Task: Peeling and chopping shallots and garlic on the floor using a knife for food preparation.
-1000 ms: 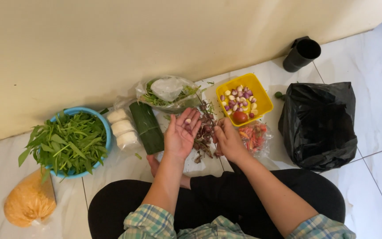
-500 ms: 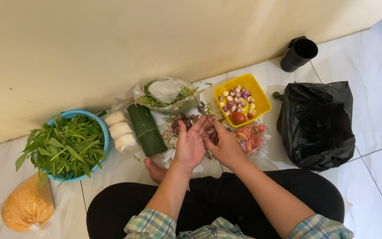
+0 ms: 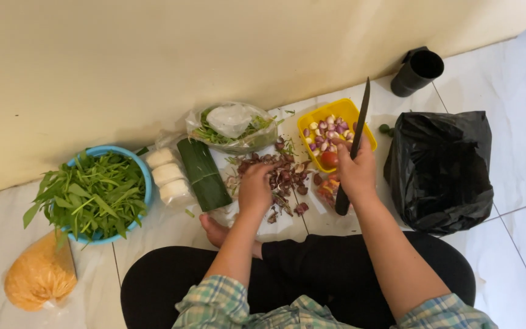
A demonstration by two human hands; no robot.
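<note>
Now right hand [image 3: 355, 173] fingers clasp black knife [image 3: 353, 146], blade up; left hand [image 3: 255, 187] fingers curled over reddish-purple peels [image 3: 284, 176].

Yellow tub [image 3: 312, 116] and black bag [image 3: 439, 170] flank bare tile.

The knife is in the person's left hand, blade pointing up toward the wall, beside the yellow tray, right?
Not quite. The head view shows the knife in the right hand, not the left; its blade does point toward the wall, beside the yellow tray.
</note>
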